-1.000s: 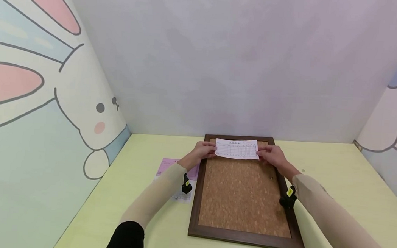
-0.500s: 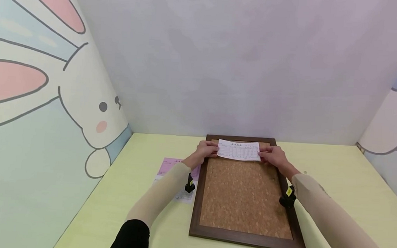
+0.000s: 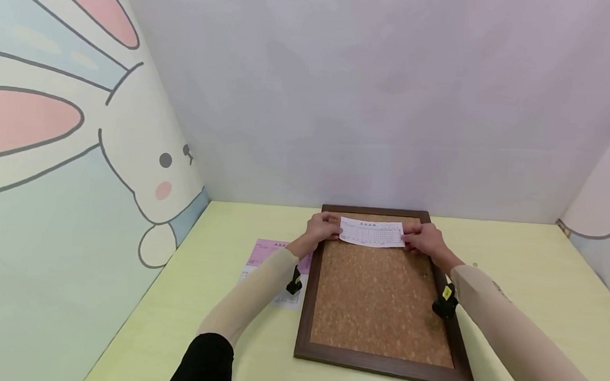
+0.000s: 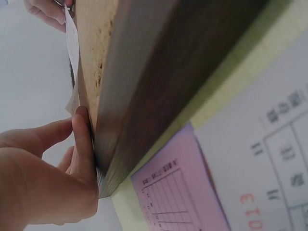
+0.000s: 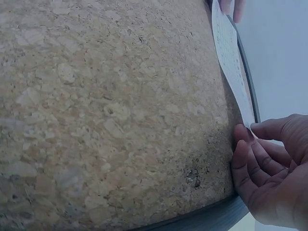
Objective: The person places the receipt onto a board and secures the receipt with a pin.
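A white printed form slip (image 3: 371, 233) is stretched between both hands over the upper end of a framed cork board (image 3: 382, 300). My left hand (image 3: 322, 229) pinches the slip's left end between thumb and fingers, beside the board's left frame. At the other end my right hand (image 3: 426, 240) pinches the slip's right edge, as the right wrist view shows with thumb and index finger on the paper (image 5: 231, 53). The slip lies close over the cork and bows slightly. In the left wrist view the left hand (image 4: 53, 178) rests near the dark wooden frame (image 4: 139, 72).
A pink printed form (image 3: 265, 252) and a white one (image 3: 289, 299) lie on the pale yellow table (image 3: 188, 300) left of the board, partly behind the left forearm. A pale wall (image 3: 342, 99) stands behind the table. Rabbit drawings (image 3: 142, 192) cover the left wall.
The whole head view has shifted slightly, so the scene sits a little further right. Both hands keep their grip on the slip over the board's upper end.
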### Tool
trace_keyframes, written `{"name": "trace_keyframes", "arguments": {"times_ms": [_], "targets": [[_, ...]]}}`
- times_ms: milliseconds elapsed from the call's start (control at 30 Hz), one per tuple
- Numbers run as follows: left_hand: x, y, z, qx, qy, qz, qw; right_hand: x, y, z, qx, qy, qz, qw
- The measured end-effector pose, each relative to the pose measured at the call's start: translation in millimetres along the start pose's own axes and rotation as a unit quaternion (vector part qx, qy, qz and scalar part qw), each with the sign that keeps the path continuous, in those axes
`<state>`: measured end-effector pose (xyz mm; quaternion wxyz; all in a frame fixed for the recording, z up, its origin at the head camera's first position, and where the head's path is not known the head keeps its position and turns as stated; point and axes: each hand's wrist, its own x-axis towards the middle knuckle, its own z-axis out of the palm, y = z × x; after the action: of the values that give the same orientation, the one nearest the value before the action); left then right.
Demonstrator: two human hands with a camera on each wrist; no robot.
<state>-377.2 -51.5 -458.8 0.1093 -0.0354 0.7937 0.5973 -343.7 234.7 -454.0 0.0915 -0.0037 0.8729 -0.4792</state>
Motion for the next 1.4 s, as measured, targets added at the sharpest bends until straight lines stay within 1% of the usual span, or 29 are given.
{"name": "trace_keyframes", "arguments": {"times_ms": [133,233,333,500,633,733,900,1067,1267,1400], "targets": [[2.3,-0.7,0.5,0.018,-0.005,0.014,0.9997,-6,-6,-7,-0.008,-0.006,-0.001,1.0],[3.4,-1.1,-0.3,0.035,-0.008,0.014,0.9993,-13,-8,-12,-0.015,-0.01,0.001,1.0],[3.1,-0.6,-2.2,0.04,-0.018,0.014,0.9989,-22,-10,-19,-0.033,-0.011,0.007,0.999],[2.1,1.3,-5.6,0.058,-0.033,0.03,0.9973,-37,-8,-33,-0.063,-0.018,0.002,0.998],[1.6,0.6,-6.7,0.087,-0.03,0.032,0.9952,-46,-2,-47,-0.068,-0.029,-0.006,0.997],[1.4,-0.9,-6.1,0.1,-0.031,0.033,0.9939,-53,5,-59,-0.069,-0.034,-0.003,0.997],[2.3,-2.2,-4.8,0.114,-0.029,0.051,0.9917,-65,15,-77,-0.077,-0.037,0.008,0.996],[1.7,-2.7,-12.1,0.119,-0.028,0.055,0.991,-69,24,-87,-0.079,-0.047,0.011,0.996],[-4.2,-3.4,-21.5,0.109,-0.043,0.065,0.991,-72,38,-100,-0.079,-0.045,0.017,0.996],[-5.4,-6.2,-25.8,0.121,-0.05,0.065,0.9892,-75,48,-106,-0.08,-0.052,0.024,0.995]]}}
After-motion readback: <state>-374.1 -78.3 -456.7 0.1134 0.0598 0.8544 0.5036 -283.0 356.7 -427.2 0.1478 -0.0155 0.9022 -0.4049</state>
